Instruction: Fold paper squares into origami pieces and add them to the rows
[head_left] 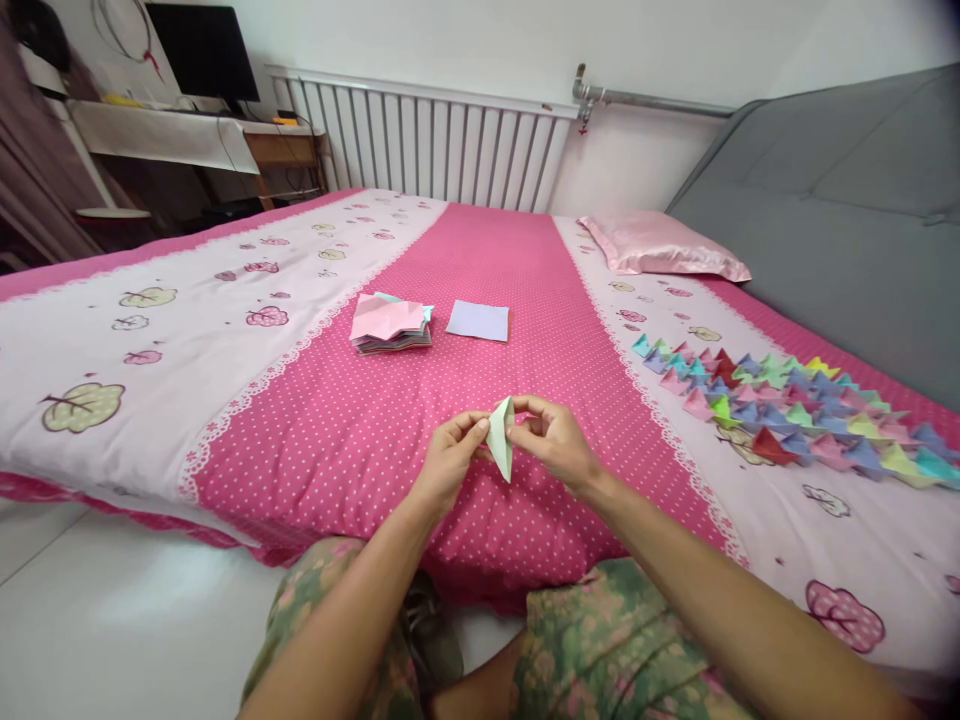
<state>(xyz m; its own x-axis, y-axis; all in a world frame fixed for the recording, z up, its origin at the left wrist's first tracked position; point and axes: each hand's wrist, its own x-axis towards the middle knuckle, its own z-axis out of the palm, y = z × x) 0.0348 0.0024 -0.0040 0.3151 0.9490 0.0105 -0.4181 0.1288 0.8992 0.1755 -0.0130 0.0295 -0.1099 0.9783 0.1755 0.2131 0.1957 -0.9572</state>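
A small pale green folded paper piece is held upright between both my hands above the near edge of the bed. My left hand pinches its left side with thumb and fingers closed. My right hand pinches its right side, fingers curled. Further back on the pink dotted bedspread lies a stack of coloured paper squares with a pink sheet on top. A single lavender sheet lies flat just right of the stack.
Several folded paper pieces in many colours lie in rows on the bed's right side. A pink pillow sits at the back right by a grey headboard. A white radiator and a desk with a monitor stand behind.
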